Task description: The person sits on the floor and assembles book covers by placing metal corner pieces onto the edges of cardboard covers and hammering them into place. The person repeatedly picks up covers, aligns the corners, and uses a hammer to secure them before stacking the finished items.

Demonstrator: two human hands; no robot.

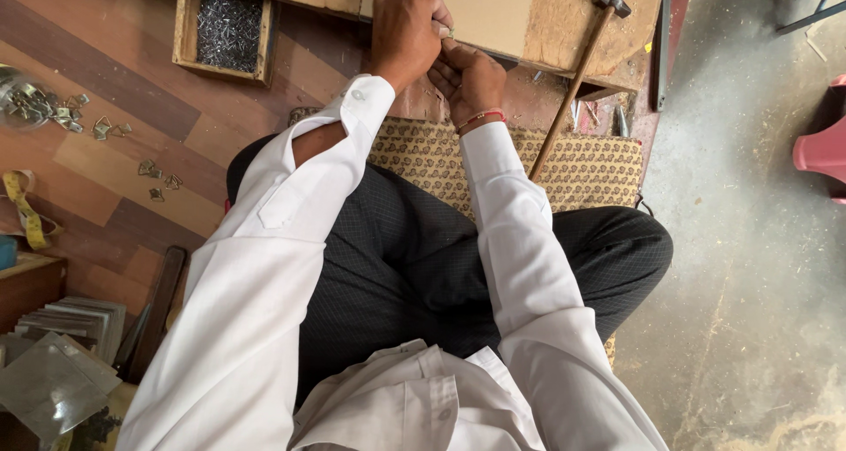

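Observation:
I sit cross-legged on a patterned cushion. My left hand and my right hand meet at the near edge of a pale board that lies on a low wooden bench. Both hands pinch something tiny at that edge; it is too small to name. My left fingers curl over it from above, my right fingers hold from below. A red thread circles my right wrist. White sleeves cover both arms.
A hammer leans against the bench, head on top, right of my hands. A wooden tray of small nails sits at upper left. Metal hangers scatter on the laminate floor. A yellow tape measure and stacked frames lie left. Concrete floor is at right.

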